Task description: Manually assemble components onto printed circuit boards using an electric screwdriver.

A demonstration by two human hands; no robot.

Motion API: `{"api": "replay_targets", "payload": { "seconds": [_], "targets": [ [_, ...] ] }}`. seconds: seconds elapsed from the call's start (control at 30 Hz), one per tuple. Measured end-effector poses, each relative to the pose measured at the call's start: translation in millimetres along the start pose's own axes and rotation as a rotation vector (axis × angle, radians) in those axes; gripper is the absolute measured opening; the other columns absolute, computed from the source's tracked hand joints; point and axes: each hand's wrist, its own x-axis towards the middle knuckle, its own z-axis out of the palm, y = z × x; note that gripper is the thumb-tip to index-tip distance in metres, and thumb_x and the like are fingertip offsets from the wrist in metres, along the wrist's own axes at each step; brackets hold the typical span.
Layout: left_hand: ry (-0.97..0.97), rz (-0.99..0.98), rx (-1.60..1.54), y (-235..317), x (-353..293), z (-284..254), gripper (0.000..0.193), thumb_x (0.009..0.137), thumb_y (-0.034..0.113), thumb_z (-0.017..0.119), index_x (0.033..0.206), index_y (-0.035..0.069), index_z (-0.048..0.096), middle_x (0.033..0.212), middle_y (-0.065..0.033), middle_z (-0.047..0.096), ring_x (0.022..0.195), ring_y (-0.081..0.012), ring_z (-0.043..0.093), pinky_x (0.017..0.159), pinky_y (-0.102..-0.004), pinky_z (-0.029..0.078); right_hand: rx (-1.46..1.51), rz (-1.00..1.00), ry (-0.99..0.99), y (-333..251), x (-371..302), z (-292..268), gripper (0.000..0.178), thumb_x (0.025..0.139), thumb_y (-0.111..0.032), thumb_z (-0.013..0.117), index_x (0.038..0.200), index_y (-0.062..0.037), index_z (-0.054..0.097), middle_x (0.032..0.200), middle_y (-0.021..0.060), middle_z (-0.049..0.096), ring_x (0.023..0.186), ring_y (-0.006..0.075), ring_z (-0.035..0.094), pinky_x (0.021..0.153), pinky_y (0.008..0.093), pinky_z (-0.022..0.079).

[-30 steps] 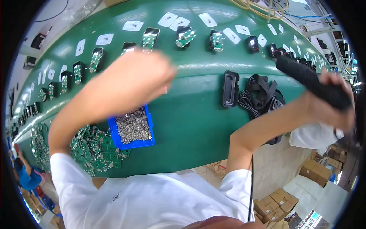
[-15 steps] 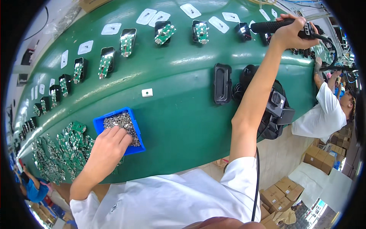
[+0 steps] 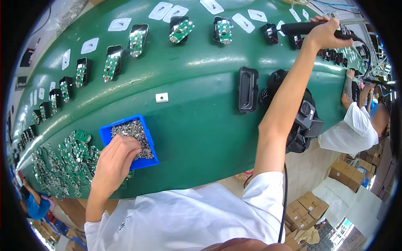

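Note:
My right hand (image 3: pixel 325 37) reaches to the far right, wrapped round a black corded electric screwdriver (image 3: pixel 300 28) lying nearly level. Its tip points left, close to a small black housing (image 3: pixel 269 34). My left hand (image 3: pixel 114 163) is over a blue tray (image 3: pixel 151 147) full of small silvery metal parts (image 3: pixel 133 129). Its fingers are pinched together at the parts; whatever they hold is too small to make out. Left of the tray lies a heap of green circuit boards (image 3: pixel 69 167). Beyond it, black housings with green boards (image 3: pixel 112 62) stand in a curved row.
White plates (image 3: pixel 119 24) lie behind the housings. A white block (image 3: pixel 161 97) sits mid-table. Under my right forearm are a black open case (image 3: pixel 248 90) and a black bag with a device (image 3: pixel 307 111). A co-worker (image 3: pixel 351 125) is at the right; cartons (image 3: pixel 307 211) stand on the floor.
My left hand has shifted slightly left and its fingers have drawn closer together over the parts. My right hand still grips the screwdriver, slightly farther right. The whole view has shifted a little.

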Motion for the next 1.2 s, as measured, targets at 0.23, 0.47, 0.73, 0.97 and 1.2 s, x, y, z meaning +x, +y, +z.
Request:
{"api": "replay_targets", "payload": {
  "seconds": [0.23, 0.47, 0.73, 0.97, 1.2],
  "targets": [
    [0.083, -0.017, -0.202, -1, 0, 6, 0.012, 0.080, -0.003, 0.081, 0.089, 0.002, 0.075, 0.092, -0.0067, 0.074, 0.079, -0.0222, 0.066, 0.074, -0.0323, 0.054, -0.256, 0.289, 0.216, -18, -27, 54, 0.015, 0.103, -0.014, 0.060, 0.115, -0.0078, 0.053, 0.067, 0.0044, 0.062, 0.048, 0.0143, 0.055, 0.047, 0.0260, 0.048],
    [0.189, -0.013, -0.352, -13, 1, 17, 0.014, 0.077, -0.003, 0.083, 0.088, 0.002, 0.078, 0.093, -0.0075, 0.076, 0.081, -0.0218, 0.068, 0.075, -0.0314, 0.055, 0.036, 0.052, -0.159, 9, -15, -6, 0.046, 0.092, 0.000, 0.049, 0.122, -0.0151, 0.018, 0.072, 0.0141, 0.054, 0.046, 0.0217, 0.057, 0.041, 0.0323, 0.050],
    [0.297, -0.026, -0.480, -11, 1, 15, 0.017, 0.074, -0.006, 0.084, 0.088, 0.003, 0.079, 0.090, -0.0078, 0.077, 0.081, -0.0206, 0.069, 0.074, -0.0299, 0.056, 0.028, 0.001, -0.248, 23, -11, -9, 0.044, 0.093, 0.000, 0.045, 0.124, -0.0169, 0.018, 0.073, 0.0127, 0.055, 0.049, 0.0216, 0.059, 0.042, 0.0333, 0.051],
    [0.377, -0.063, -0.754, 12, 0, 10, 0.020, 0.073, -0.008, 0.086, 0.088, 0.003, 0.080, 0.089, -0.0076, 0.078, 0.078, -0.0189, 0.069, 0.073, -0.0281, 0.056, 0.256, 0.388, -0.151, -12, 22, -9, 0.039, 0.097, -0.010, 0.050, 0.127, -0.0174, 0.027, 0.077, 0.0103, 0.057, 0.053, 0.0194, 0.056, 0.043, 0.0308, 0.047],
    [0.284, -0.238, -1.375, 47, 4, 30, 0.020, 0.078, -0.010, 0.086, 0.093, 0.001, 0.080, 0.096, -0.0095, 0.076, 0.084, -0.0163, 0.069, 0.076, -0.0259, 0.056, 1.057, 0.713, -0.774, -253, -84, -3, 0.026, 0.087, -0.030, 0.061, 0.096, -0.0063, 0.055, 0.081, 0.0039, 0.059, 0.054, 0.0103, 0.050, 0.042, 0.0189, 0.044]
  ]
}}
